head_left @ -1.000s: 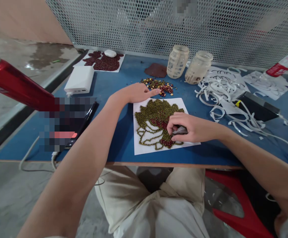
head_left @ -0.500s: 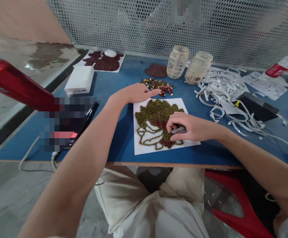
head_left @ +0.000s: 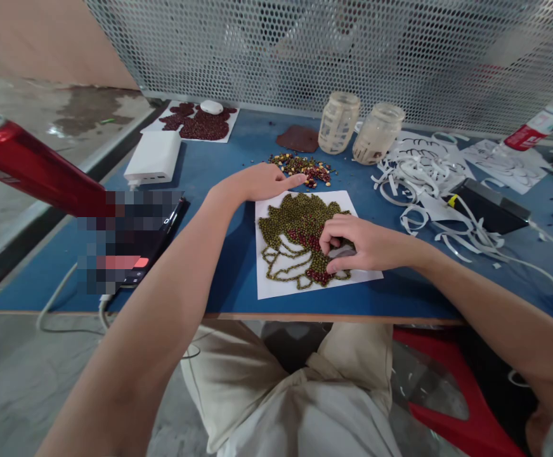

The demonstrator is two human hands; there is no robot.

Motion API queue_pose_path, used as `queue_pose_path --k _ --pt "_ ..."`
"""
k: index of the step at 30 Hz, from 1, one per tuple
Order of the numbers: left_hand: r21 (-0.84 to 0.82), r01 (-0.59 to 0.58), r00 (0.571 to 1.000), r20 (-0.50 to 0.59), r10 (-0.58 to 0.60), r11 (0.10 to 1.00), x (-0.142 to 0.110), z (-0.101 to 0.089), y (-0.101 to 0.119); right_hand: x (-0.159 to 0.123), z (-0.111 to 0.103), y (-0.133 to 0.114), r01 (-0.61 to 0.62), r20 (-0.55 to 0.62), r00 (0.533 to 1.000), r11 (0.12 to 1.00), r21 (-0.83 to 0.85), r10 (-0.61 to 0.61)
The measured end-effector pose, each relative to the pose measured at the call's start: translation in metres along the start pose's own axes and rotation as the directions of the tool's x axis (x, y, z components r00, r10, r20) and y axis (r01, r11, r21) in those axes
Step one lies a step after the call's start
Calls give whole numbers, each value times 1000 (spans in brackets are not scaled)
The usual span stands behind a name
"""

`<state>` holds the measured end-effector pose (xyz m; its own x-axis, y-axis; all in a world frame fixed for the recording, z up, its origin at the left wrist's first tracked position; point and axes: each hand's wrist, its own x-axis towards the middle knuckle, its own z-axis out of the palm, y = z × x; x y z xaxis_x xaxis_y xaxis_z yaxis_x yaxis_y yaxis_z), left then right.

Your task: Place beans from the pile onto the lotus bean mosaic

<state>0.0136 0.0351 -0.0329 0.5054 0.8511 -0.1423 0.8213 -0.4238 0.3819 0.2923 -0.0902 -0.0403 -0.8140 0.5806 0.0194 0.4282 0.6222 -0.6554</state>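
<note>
One left hand (head_left: 264,181) by loose beans (head_left: 315,170), grip unclear; right hand (head_left: 359,242), grip parted, over bean mosaic (head_left: 295,212).

Worktop (head_left: 231,266): I had even, moderate light across the blue; I couldn't tell its source.
Right hand (head_left: 359,242): its outline read clearly to me, with soft shade inside the curled fingers.
Red can (head_left: 39,166): pale highlights streaked it, and it looked stretched at the left edge.
Phone (head_left: 155,244): coarse pixel blocks covered much of it.
Mesh screen (head_left: 267,57): I got only hazy grey shapes behind it.
Floor (head_left: 81,114): wet glints showed at upper left.
Red stool (head_left: 471,406): beside it, deep shade swallowed detail for me.
</note>
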Motion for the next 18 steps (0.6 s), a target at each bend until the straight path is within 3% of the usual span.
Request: queue_pose_path --k 5,9,11,14,18 --pt "5 -11 1000 -5 11 1000 1 1 -1 1 1 -6 8 -13 1000 1000 -15 -8" --pt "20 -1 1000 -1 1 1000 0 0 1 -2 -9 -4 7 -164 986 993 118 12" --pt "25 -3 1000 0 3 1000 -1 -1 2 -2 -16 0 -50 -264 961 990 136 85" --pt "22 1 1000 1 -1 1000 -1 -2 5 2 -27 12 -201 -399 896 979 23 193" --pt "29 20 1000 8 -20 999 -1 -2 7 24 -44 41 -332 -482 848 929 -162 219"
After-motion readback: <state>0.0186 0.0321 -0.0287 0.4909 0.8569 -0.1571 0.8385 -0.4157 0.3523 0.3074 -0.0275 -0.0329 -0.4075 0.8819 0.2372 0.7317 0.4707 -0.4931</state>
